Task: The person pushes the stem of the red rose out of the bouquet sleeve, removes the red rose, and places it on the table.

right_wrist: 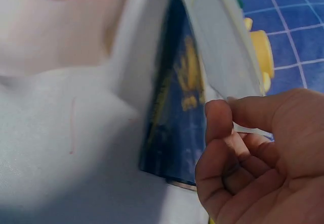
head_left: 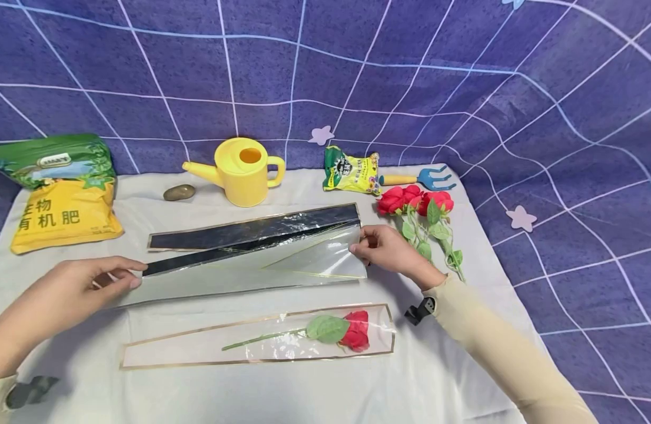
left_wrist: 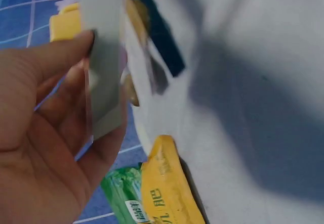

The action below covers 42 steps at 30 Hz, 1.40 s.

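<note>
Both hands hold up a long, tapered flower-wrapping sleeve (head_left: 283, 259), greyish white with a dark strip along its upper edge. My left hand (head_left: 95, 285) pinches its narrow left end between thumb and fingers, also plain in the left wrist view. At the wide right end, my right hand (head_left: 386, 250) pinches the pale sheet (right_wrist: 223, 37). Behind it lies a black sleeve with a gold edge (head_left: 198, 237). Nearer the front, a clear gold-edged sleeve (head_left: 172, 348) lies flat with a single red rose (head_left: 355, 331) in it, its bloom toward the right.
Several red roses (head_left: 391, 201) lie at the right, by a blue hand fork (head_left: 431, 178) and a small green-yellow packet (head_left: 352, 171). A yellow watering can (head_left: 243, 182) and a brown stone (head_left: 179, 192) are at the back. A yellow-green fertilizer bag (head_left: 66, 212) stands back left.
</note>
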### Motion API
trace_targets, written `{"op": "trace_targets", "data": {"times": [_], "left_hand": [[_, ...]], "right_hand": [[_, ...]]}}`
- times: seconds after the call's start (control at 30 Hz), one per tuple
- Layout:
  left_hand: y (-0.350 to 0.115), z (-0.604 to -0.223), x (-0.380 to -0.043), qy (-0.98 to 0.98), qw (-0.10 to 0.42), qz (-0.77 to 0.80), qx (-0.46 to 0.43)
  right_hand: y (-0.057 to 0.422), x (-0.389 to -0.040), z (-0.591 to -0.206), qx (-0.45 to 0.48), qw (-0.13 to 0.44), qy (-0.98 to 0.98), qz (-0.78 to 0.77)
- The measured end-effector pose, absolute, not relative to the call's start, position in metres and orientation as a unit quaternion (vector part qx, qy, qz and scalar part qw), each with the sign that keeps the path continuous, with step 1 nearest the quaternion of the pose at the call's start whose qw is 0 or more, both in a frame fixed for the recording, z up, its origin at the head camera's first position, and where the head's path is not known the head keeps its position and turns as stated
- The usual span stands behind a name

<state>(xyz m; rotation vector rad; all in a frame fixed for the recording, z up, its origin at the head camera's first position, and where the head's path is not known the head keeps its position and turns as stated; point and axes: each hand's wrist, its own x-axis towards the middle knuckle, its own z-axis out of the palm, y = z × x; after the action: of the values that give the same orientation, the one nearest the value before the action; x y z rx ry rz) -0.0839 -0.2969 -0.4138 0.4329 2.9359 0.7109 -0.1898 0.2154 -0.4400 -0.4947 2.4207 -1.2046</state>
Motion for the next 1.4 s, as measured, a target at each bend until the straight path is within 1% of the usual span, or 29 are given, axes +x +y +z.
{"op": "trace_targets", "data": {"times": [0.1, 0.2, 0.27, 0.43, 0.47, 0.53, 0.57, 0.63, 0.77, 0.83, 0.93, 1.07, 1.13, 1.33, 1.4], "left_hand": [[-0.295, -0.419, -0.086, 0.975, 0.036, 0.172, 0.133], [-0.292, -0.424, -0.085, 0.983, 0.012, 0.125, 0.132], [-0.289, -0.430, -0.083, 0.984, -0.029, 0.098, 0.149], [-0.277, -0.435, -0.076, 0.963, -0.160, 0.052, 0.211], [-0.273, -0.434, -0.073, 0.959, -0.178, 0.050, 0.217], [-0.262, -0.430, -0.065, 0.953, -0.194, 0.061, 0.223], [-0.255, -0.428, -0.060, 0.952, -0.196, 0.071, 0.225], [-0.237, -0.426, -0.048, 0.949, -0.184, 0.095, 0.237], [-0.195, -0.433, -0.019, 0.945, -0.126, 0.137, 0.267], [-0.179, -0.440, -0.006, 0.943, -0.097, 0.148, 0.282], [-0.163, -0.453, 0.008, 0.941, -0.069, 0.147, 0.297], [-0.159, -0.467, 0.015, 0.945, -0.055, 0.127, 0.298], [-0.160, -0.472, 0.016, 0.945, -0.057, 0.120, 0.299], [-0.164, -0.481, 0.011, 0.932, -0.116, 0.131, 0.318], [-0.164, -0.480, 0.010, 0.931, -0.121, 0.132, 0.318]], "right_hand": [[0.210, -0.191, -0.446, -0.188, 0.185, 0.883, -0.387], [0.204, -0.194, -0.451, -0.203, 0.157, 0.904, -0.341], [0.201, -0.195, -0.453, -0.207, 0.141, 0.913, -0.323], [0.196, -0.194, -0.452, -0.223, 0.104, 0.927, -0.283], [0.196, -0.192, -0.449, -0.229, 0.097, 0.928, -0.277], [0.197, -0.186, -0.441, -0.247, 0.086, 0.927, -0.269], [0.198, -0.181, -0.436, -0.263, 0.084, 0.923, -0.267], [0.200, -0.168, -0.425, -0.305, 0.091, 0.910, -0.265], [0.201, -0.132, -0.412, -0.418, 0.103, 0.867, -0.251], [0.196, -0.114, -0.411, -0.460, 0.096, 0.851, -0.235], [0.190, -0.088, -0.416, -0.493, 0.085, 0.843, -0.198], [0.189, -0.068, -0.428, -0.494, 0.073, 0.854, -0.147], [0.192, -0.064, -0.435, -0.487, 0.064, 0.861, -0.131], [0.196, -0.064, -0.448, -0.478, 0.049, 0.867, -0.133], [0.196, -0.064, -0.449, -0.478, 0.047, 0.867, -0.135]]}}
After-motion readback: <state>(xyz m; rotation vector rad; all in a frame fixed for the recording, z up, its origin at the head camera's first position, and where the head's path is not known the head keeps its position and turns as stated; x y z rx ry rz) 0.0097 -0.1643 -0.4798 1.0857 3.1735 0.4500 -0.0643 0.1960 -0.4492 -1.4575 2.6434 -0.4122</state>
